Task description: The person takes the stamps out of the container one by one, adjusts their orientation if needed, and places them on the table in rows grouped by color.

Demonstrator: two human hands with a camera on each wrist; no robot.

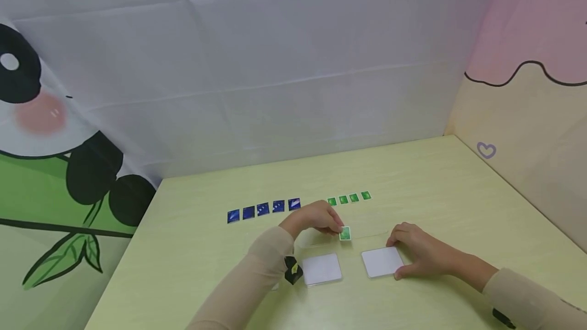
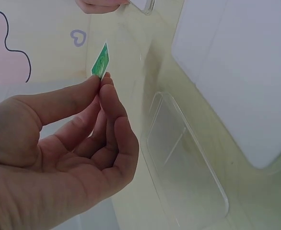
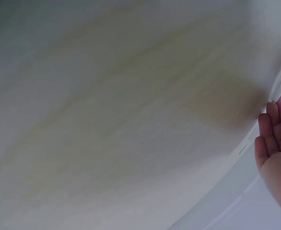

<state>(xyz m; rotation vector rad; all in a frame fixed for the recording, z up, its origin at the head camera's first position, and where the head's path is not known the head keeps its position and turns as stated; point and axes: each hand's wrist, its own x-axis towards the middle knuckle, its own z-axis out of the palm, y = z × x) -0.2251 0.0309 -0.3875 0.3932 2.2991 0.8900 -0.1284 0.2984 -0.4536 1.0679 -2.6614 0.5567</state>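
Note:
A small green card [image 2: 100, 61] with a white border is pinched between the thumb and fingertips of my left hand [image 2: 78, 129]. In the head view, this card [image 1: 345, 233] is held above the table, beyond two flat white boxes. On the right, my right hand [image 1: 424, 251] grips the right white box [image 1: 382, 262], thumb at its near corner and fingers at its far side. The left white box [image 1: 322, 269] lies close to my left wrist. A clear plastic lid [image 2: 186, 163] lies below my left hand in the left wrist view.
Toward the back of the pale table [image 1: 183, 248] lies a row of several blue cards [image 1: 263, 209]. Several green cards [image 1: 353, 197] form another row to their right. A white cloth wall [image 1: 298, 90] rises behind, with printed cloths at both sides.

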